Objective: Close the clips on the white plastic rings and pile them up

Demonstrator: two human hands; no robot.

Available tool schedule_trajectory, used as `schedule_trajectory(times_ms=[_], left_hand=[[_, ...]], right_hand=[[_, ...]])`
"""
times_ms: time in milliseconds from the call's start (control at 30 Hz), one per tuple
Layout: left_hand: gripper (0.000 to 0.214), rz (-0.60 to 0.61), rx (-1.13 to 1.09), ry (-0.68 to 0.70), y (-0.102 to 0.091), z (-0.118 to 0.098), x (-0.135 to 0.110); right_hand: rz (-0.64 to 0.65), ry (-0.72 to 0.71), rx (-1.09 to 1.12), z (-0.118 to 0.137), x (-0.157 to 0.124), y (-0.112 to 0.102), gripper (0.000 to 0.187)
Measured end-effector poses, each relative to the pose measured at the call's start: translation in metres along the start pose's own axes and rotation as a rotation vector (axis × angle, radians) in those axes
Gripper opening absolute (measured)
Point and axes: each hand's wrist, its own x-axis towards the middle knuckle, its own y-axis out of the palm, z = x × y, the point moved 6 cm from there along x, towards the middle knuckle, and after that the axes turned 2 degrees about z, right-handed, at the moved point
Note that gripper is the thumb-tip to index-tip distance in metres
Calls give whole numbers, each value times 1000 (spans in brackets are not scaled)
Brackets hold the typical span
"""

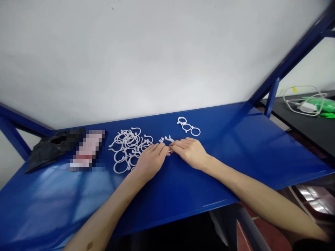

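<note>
My left hand (153, 158) and my right hand (190, 152) meet over the blue table, fingers pinched together. Between them they grip a white plastic curtain ring (169, 139), whose ends poke up past the fingertips. Most of this ring is hidden by the fingers. Just left of my left hand lies a loose pile of similar white rings (120, 166), several of them with a gap and small knobs at the ends. Beyond my right hand, a few closed rings (195, 131) lie flat, touching each other.
A black plastic bag (45, 151) and a blurred-out flat item (87, 148) lie at the left of the blue table (183, 195). Blue frame posts (273, 97) rise at the sides. On a dark table at right sit a white charger with cable (309, 107) and green plastic (326, 104).
</note>
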Motion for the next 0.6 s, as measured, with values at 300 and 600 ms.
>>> schedule_trajectory(times_ms=[300, 600], left_hand=[[20, -43, -19, -306, -9, 81, -22], [21, 86, -100, -440, 2, 106, -32]], right_hand=[[-258, 371, 211, -83, -16, -15, 21], [83, 432, 261, -149, -6, 19, 32]])
